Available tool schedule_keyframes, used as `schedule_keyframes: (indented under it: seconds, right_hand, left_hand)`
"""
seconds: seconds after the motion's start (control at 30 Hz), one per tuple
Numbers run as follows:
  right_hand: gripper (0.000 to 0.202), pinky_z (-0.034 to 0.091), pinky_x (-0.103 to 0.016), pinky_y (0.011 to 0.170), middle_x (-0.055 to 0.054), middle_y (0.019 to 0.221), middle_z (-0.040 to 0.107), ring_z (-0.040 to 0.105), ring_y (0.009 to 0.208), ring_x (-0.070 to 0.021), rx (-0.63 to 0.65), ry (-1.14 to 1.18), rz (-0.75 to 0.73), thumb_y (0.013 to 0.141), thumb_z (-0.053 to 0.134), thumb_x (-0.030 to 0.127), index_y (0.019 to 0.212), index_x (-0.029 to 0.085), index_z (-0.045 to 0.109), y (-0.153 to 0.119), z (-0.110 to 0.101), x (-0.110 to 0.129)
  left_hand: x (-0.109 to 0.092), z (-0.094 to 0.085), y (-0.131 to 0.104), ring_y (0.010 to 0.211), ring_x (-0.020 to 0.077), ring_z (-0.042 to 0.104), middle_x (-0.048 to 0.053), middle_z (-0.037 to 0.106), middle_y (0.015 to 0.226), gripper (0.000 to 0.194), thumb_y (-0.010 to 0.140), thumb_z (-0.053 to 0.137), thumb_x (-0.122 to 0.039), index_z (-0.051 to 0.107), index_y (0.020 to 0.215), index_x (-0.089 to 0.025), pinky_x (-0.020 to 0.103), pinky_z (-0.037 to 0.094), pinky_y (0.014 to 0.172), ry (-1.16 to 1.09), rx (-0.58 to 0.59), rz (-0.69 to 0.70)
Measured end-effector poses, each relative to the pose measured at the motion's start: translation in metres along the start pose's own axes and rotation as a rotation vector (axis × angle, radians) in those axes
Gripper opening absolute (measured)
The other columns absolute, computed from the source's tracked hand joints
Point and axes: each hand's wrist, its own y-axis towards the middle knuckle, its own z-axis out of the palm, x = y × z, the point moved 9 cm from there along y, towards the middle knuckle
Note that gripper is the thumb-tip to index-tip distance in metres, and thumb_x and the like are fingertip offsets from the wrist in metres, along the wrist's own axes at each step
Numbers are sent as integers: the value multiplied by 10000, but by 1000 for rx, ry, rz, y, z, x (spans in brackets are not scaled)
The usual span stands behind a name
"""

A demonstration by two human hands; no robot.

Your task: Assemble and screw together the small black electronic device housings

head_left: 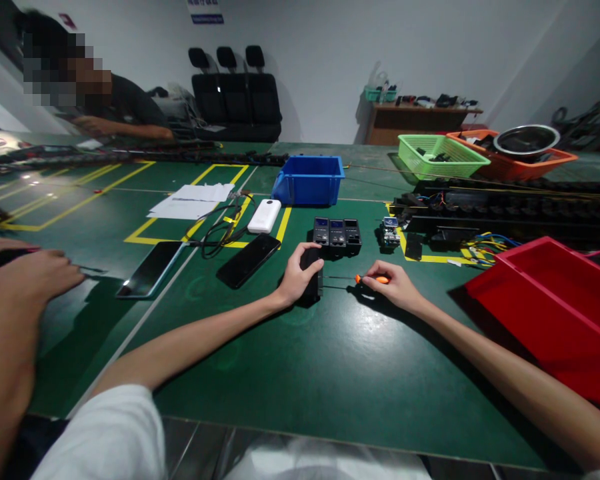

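Observation:
My left hand (300, 273) is closed around a black box-shaped device (312, 283) on the green table. In my right hand (393, 285) is a screwdriver (373, 279) with an orange handle. Its thin shaft points left at the side of the black device; I cannot make out whether the tip touches it. Just beyond my left hand stand several black modules (337, 233) with small screens, side by side. A small circuit board assembly (390, 231) sits to their right.
A blue bin (313, 181), a white power bank (265, 216) and two phones (249, 260) lie left and ahead. At right are a red bin (550, 313), black rails (485, 210) with wires and a green basket (443, 155). A co-worker's hands (35, 280) are at far left; another person sits across.

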Motion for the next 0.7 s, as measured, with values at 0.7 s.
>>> schedule_keyframes:
  seconds: [0.7]
  right_hand:
    - [341, 376, -242, 533, 13, 572, 558, 498, 540, -117, 9, -15, 32, 826, 642, 494, 753, 161, 641, -2, 1, 4]
  left_hand:
    - [-11, 1, -3, 946, 179, 566, 43, 578, 1062, 327, 832, 640, -311, 560, 1130, -205, 323, 472, 879, 52, 3, 76]
